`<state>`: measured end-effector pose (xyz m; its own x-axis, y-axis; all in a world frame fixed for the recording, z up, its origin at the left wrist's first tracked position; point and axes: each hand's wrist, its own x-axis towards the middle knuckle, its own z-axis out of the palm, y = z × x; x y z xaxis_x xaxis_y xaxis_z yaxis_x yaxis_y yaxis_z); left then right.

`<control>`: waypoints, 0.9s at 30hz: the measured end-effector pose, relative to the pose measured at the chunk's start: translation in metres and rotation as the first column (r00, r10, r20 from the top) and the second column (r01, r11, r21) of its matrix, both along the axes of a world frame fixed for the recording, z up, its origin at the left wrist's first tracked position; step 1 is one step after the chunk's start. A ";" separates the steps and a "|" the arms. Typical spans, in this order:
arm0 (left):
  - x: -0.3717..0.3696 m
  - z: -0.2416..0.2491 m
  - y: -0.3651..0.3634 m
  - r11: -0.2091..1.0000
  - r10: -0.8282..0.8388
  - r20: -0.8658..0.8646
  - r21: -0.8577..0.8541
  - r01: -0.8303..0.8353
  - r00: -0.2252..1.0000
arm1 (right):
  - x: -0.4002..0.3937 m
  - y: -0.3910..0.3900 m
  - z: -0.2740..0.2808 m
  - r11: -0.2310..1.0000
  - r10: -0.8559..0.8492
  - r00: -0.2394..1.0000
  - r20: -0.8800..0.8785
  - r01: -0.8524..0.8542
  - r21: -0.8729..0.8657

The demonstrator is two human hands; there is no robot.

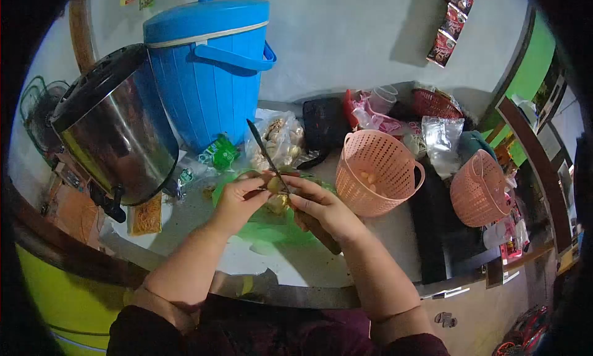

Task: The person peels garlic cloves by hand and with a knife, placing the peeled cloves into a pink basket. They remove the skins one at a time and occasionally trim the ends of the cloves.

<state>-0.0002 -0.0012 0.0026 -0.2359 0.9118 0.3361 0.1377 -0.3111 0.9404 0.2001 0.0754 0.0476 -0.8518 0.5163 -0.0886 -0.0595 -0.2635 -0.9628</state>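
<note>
My right hand [318, 209] is closed around a knife [265, 149], whose dark blade points up and away while the brown handle sticks out below the palm. Pinched in the fingers of my left hand [238, 198] is a small yellowish-brown piece of produce [274, 184], right against the blade; its exact kind is hard to make out. Below both hands spreads a green plastic bag [272, 232], with more yellowish bits partly hidden by my fingers. Just beyond stands a clear bag of pale bulbs [281, 137]. To the right, a pink basket [377, 198] holds several small pale pieces.
A blue lidded bucket [210, 78] and a steel dispenser with a tap [123, 134] stand at the left. Beside the dispenser lies a packet [147, 215]. A second pink basket [479, 192] is at the right. Sachets [450, 32] hang on the wall.
</note>
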 end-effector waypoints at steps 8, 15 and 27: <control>-0.007 -0.005 0.003 1.000 -0.011 -0.141 0.022 0.014 0.990 | -0.001 -0.001 -0.003 0.956 0.005 0.994 0.111 -0.037 0.290; -0.006 -0.005 0.004 1.000 -0.025 -0.120 -0.001 0.025 0.992 | -0.006 -0.004 -0.005 0.780 -0.114 0.992 0.059 0.052 0.624; 0.001 -0.002 0.005 0.998 -0.054 0.156 0.053 0.046 0.986 | 0.004 0.005 0.000 0.977 0.017 0.995 -0.100 -0.038 -0.211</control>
<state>0.0003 0.0037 0.0008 -0.2441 0.9070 0.3433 -0.0278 -0.3604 0.9324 0.2039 0.0804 0.0472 -0.8752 0.4711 -0.1094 -0.1402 -0.4636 -0.8749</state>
